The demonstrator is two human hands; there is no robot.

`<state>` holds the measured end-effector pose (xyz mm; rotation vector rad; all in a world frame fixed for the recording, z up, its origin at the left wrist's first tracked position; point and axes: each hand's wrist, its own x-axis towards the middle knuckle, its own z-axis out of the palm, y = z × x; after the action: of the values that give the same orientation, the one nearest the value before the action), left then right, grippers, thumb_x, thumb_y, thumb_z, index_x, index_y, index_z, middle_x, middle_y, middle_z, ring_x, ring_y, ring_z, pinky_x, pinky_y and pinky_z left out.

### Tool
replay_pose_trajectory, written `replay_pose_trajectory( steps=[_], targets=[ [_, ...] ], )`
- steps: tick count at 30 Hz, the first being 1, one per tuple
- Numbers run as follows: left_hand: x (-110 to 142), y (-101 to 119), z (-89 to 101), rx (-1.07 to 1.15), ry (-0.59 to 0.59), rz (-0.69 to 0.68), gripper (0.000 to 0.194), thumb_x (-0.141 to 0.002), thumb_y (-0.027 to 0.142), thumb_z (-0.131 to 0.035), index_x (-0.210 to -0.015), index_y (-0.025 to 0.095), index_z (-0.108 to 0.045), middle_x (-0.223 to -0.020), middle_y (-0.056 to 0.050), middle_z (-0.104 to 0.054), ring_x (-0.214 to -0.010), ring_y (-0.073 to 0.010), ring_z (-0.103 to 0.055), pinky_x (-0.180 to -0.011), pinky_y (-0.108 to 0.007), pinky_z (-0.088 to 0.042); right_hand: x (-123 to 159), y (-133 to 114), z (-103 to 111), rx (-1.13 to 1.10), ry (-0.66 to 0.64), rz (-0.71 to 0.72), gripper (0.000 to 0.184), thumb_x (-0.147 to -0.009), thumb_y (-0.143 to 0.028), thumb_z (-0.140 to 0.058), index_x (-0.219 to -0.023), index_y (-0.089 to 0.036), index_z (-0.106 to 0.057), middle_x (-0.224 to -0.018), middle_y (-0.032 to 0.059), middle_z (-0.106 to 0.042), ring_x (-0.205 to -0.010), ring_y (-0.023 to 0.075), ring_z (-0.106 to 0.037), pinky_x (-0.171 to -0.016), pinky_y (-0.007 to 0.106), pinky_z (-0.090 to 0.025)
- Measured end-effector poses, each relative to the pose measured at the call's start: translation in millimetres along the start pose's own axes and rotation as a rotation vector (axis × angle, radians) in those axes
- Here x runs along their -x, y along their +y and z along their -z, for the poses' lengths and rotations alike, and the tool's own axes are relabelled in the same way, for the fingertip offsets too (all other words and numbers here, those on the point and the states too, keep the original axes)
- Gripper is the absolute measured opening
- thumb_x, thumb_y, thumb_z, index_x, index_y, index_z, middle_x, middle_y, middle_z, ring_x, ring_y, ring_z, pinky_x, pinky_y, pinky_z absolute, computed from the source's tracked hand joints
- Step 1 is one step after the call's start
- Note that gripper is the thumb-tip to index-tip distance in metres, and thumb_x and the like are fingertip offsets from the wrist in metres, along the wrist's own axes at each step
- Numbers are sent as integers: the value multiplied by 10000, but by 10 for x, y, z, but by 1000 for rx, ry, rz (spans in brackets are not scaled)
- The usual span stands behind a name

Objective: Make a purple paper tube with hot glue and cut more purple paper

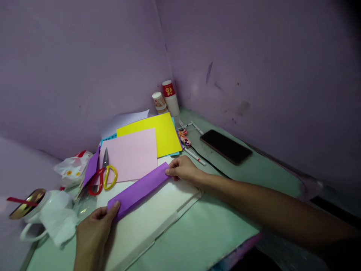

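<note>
before you spreads the pale green surface, with a thick white slab lying on it. at the slab's far side, a pink sheet overlaps a yellow sheet. the purple paper strip stretches diagonally over the slab; whether it touches is hard to tell. your left hand has its grip pinched on the near end, your right hand on the far end. a smartphone lies beyond your right forearm, and scissors rest on the pink sheet's left side.
</note>
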<state>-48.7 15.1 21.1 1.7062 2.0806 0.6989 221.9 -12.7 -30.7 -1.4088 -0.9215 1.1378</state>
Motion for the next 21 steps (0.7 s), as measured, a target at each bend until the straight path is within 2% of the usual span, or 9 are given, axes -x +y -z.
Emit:
replay_pose_trajectory(
  steps=[2, 5, 7, 9, 11, 13, 16, 18, 21],
  targets=[
    [17, 58, 51, -116, 35, 30, 367, -618, 505, -665, -781, 176, -678, -632, -40, -630, -616, -233, -577, -621, -372, -458, 12, -12, 2, 23, 17, -6, 101, -612, -151, -709, -526, -147, -654, -395, -30, -553, -409, 80, -506, -454, 185, -386],
    [110, 101, 94, -208, 203, -62, 583, -713, 558, -565, -1134, 156, -598, -914, -116, -649, -786, -300, -609, -753, -474, -471, 26, -22, -1, 56, 32, -6, 106, -621, -153, -708, -529, -144, -656, -406, -20, -567, -414, 83, -516, -460, 186, -395],
    [206, 144, 88, -226, 393, -301, 570, -779, 514, -523, -1215, 146, -536, -1051, -153, -611, -922, -319, -591, -846, -495, -452, 33, -22, -5, 74, 40, 0, 98, -629, -155, -705, -542, -141, -661, -418, -14, -577, -421, 85, -524, -459, 184, -398],
    [294, 244, 47, -209, 494, -654, 461, -834, 403, -504, -1216, 147, -527, -1129, -158, -582, -1057, -303, -543, -945, -471, -410, 43, -23, -8, 88, 46, 14, 84, -636, -156, -699, -561, -138, -667, -433, -9, -585, -425, 87, -528, -458, 184, -400],
    [343, 401, -35, -231, 435, -959, 387, -856, 306, -485, -1204, 141, -528, -1174, -167, -563, -1134, -299, -499, -984, -471, -383, 59, -33, -10, 97, 54, 41, 69, -642, -155, -689, -579, -136, -671, -446, -10, -587, -429, 88, -528, -459, 187, -400],
    [343, 570, -151, -316, 317, -1124, 374, -868, 261, -447, -1208, 117, -513, -1224, -199, -528, -1177, -328, -463, -972, -514, -381, 85, -58, -15, 101, 68, 82, 56, -644, -151, -681, -590, -137, -673, -460, -15, -586, -440, 90, -525, -467, 191, -399],
    [271, 720, -329, -451, 178, -1171, 444, -877, 294, -417, -1278, 102, -424, -1278, -227, -489, -1197, -365, -439, -928, -573, -394, 154, -123, -27, 94, 97, 159, 47, -645, -139, -674, -598, -145, -674, -512, -17, -604, -485, 94, -527, -498, 198, -403],
    [204, 717, -399, -449, 101, -1178, 494, -874, 330, -425, -1315, 118, -356, -1253, -209, -520, -1157, -346, -480, -910, -571, -408, 222, -175, -32, 85, 117, 252, 54, -654, -133, -672, -603, -153, -673, -564, -9, -627, -536, 102, -543, -534, 205, -412],
    [116, 620, -404, -340, 69, -1226, 501, -851, 347, -473, -1302, 162, -359, -1159, -157, -583, -1052, -296, -549, -886, -501, -439, 337, -243, -23, 109, 157, 580, 70, -687, -124, -657, -629, -161, -669, -605, 7, -644, -565, 112, -554, -559, 217, -414]
  ],
)
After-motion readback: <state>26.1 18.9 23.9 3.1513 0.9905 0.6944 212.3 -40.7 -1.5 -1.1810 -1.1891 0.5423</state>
